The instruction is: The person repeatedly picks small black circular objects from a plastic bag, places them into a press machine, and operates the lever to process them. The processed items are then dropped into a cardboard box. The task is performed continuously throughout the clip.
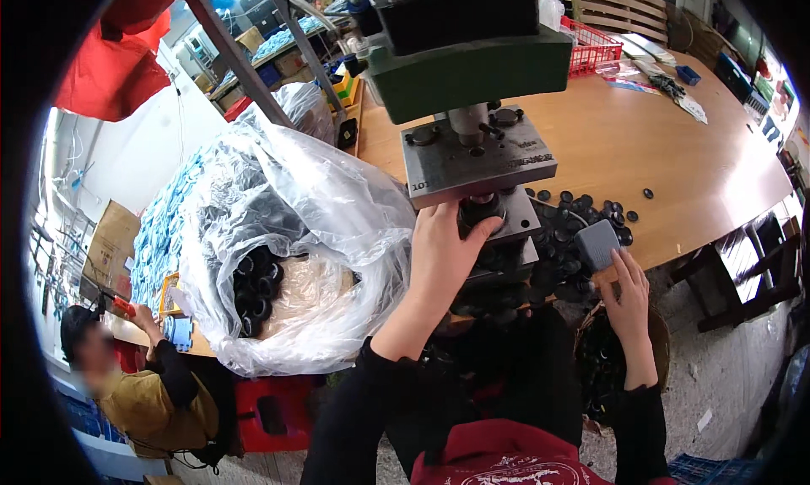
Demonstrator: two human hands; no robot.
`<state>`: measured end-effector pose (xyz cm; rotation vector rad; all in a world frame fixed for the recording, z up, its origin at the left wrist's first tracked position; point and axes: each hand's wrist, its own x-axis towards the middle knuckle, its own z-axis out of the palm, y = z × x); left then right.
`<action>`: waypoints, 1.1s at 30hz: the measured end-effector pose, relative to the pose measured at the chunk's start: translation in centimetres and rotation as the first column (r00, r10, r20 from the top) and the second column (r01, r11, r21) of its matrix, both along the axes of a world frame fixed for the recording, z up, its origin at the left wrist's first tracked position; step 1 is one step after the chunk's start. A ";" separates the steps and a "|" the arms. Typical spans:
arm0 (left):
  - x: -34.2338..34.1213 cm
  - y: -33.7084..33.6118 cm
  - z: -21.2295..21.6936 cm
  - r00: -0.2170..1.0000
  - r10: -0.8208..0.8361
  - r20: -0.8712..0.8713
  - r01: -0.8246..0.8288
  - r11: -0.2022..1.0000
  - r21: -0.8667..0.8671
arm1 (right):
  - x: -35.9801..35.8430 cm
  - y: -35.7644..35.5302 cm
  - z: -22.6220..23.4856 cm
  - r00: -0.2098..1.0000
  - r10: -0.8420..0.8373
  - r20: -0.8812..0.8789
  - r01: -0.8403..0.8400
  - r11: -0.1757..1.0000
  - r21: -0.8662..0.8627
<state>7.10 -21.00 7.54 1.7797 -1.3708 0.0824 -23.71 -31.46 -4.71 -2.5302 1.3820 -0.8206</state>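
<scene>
My left hand (441, 247) is in the gap under the upper steel die plate (481, 157) of a green press (472, 78). Its thumb and fingers close around a black round part (483, 213) above the lower die plate (521, 219). The fingertips are partly hidden behind that part. My right hand (627, 295) has its fingers stretched out at the lower edge of a grey ridged block (597, 244), holding nothing. Many small black round pieces (557, 232) lie heaped on the table between the die and the block.
Left of the press, a large clear plastic bag (337, 198) holds black round parts (256, 291). A basket (599, 358) of black pieces stands below my right hand. A red crate (592, 48) sits at the table's back. Another person (143, 392) works at far left.
</scene>
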 end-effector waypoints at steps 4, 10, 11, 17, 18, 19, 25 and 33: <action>-0.5 0.0 -0.9 0.999 0.041 -0.019 -0.043 0.993 -0.106 | 5.0 -2.7 1.5 0.985 -0.027 -0.170 0.019 0.999 -0.049; 0.4 -0.3 -1.1 0.989 -0.012 -0.147 0.011 1.000 -0.008 | 5.7 -3.4 0.5 0.958 -0.074 -0.276 0.075 0.997 -0.007; 0.3 -0.2 -0.9 0.993 -0.008 -0.114 0.004 0.999 -0.032 | 5.6 -3.4 0.3 0.957 -0.086 -0.278 0.087 0.996 -0.008; -1.4 4.9 -0.8 0.997 -0.065 -0.048 0.047 0.947 -0.317 | 6.3 -2.9 0.3 0.935 -0.131 -0.330 0.136 0.991 -0.008; -1.0 7.2 -1.4 0.995 -0.031 -0.097 0.005 0.966 -0.259 | 6.4 -3.0 0.4 0.924 -0.136 -0.358 0.151 0.988 0.013; 0.5 8.8 -2.2 0.993 0.057 -0.101 -0.081 0.964 -0.252 | 6.4 -3.1 0.6 0.923 -0.126 -0.365 0.146 0.989 0.029; 21.7 19.5 -8.2 0.571 0.645 0.507 -0.803 0.567 0.183 | 5.5 -3.5 1.2 0.972 -0.035 -0.233 0.058 0.994 0.090; 25.7 21.3 -7.2 0.646 0.585 0.490 -0.746 0.620 0.243 | 9.3 2.1 5.0 0.970 0.137 0.201 -0.096 0.975 -0.201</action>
